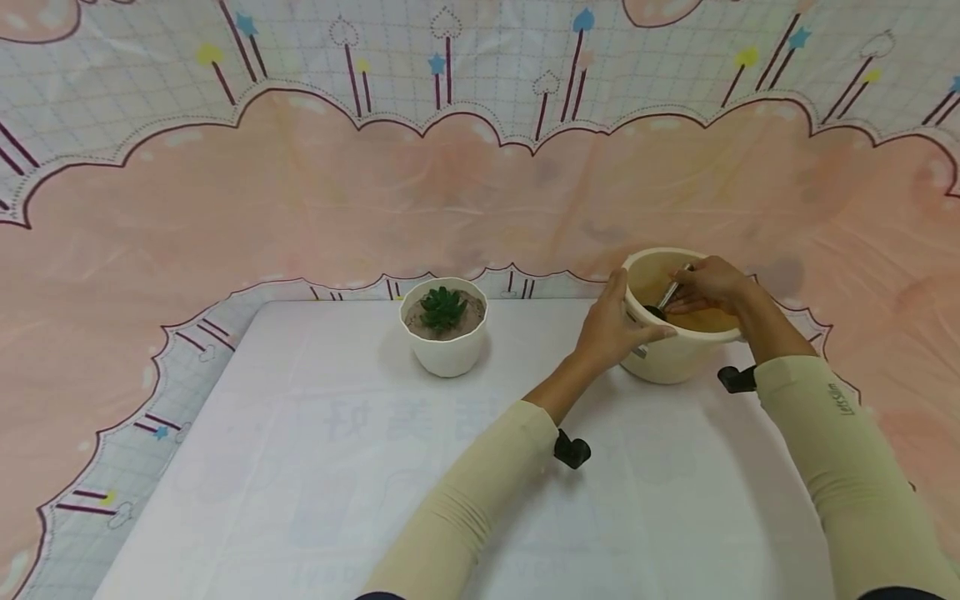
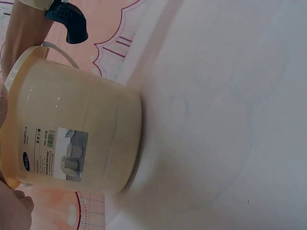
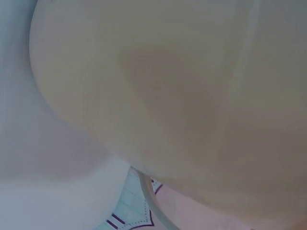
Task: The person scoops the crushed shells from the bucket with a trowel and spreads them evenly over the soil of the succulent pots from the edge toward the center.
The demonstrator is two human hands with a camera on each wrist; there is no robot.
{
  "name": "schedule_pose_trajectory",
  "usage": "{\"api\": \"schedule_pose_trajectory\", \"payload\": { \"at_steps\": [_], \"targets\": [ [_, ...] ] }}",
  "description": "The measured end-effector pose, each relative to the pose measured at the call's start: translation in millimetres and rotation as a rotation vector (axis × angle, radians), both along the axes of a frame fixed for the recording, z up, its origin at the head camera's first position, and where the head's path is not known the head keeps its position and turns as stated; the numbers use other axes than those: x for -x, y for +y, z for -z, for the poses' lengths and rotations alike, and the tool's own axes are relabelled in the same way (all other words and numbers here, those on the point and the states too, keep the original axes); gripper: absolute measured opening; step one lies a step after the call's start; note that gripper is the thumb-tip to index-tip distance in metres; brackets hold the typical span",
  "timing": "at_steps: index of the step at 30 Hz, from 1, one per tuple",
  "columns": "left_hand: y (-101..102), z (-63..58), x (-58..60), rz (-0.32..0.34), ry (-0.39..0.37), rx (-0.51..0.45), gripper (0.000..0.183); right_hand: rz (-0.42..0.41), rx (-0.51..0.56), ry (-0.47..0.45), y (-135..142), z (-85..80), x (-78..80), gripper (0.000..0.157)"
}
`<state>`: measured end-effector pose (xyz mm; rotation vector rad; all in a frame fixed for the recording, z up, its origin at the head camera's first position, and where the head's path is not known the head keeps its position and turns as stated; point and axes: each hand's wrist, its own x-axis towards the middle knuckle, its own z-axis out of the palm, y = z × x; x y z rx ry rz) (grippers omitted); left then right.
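Note:
A cream plastic bucket (image 1: 663, 362) is at the table's back right, its printed label (image 2: 72, 153) showing in the left wrist view. My left hand (image 1: 611, 325) grips the bucket by its near left side, with the thumb along the front rim. Inside the bucket, my right hand (image 1: 708, 287) holds a slim tool with a silvery handle (image 1: 672, 287) and a dark lower end (image 1: 655, 312). The tool's kind cannot be made out, and the bucket's front wall hides its bottom. In the right wrist view the bucket's wall (image 3: 144, 96) fills most of the picture.
A small green succulent (image 1: 442, 309) grows in a white pot (image 1: 448, 354), left of the bucket on the white table (image 1: 337, 500). Behind the table hangs a peach and white patterned cloth (image 1: 450, 192). The bucket's handle (image 3: 152, 201) hangs at its side.

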<state>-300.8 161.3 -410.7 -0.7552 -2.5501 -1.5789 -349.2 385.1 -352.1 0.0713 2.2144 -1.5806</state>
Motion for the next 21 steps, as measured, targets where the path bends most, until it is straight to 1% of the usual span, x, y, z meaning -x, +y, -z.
{"api": "schedule_pose_trajectory", "payload": {
  "at_steps": [3, 5, 10, 12, 15, 18, 21],
  "targets": [
    [0, 0.0, -0.9, -0.003, -0.007, 0.004, 0.116, -0.009, 0.004, -0.006, 2, 0.6, 0.4, 0.039],
    [1, 0.3, -1.7, -0.01, -0.012, 0.007, 0.117, -0.023, 0.013, -0.027, 5, -0.6, 0.7, 0.04],
    [2, 2.6, -3.3, -0.005, -0.034, 0.0, 0.119, -0.044, 0.025, -0.128, 9, -5.5, 0.2, 0.041],
    [3, 3.0, -3.6, 0.002, -0.042, 0.001, 0.119, -0.039, 0.016, -0.15, 9, -7.0, -1.4, 0.041],
    [2, 1.9, -3.1, -0.003, -0.036, 0.012, 0.118, -0.033, -0.011, -0.139, 7, -8.6, -4.9, 0.044],
    [2, 0.7, -2.0, -0.01, -0.018, 0.023, 0.117, -0.017, -0.028, -0.108, 3, -9.4, -8.6, 0.046],
    [1, 1.5, -1.8, -0.009, -0.017, 0.012, 0.116, -0.001, -0.009, -0.102, 0, -9.6, -11.8, 0.044]
  ]
}}
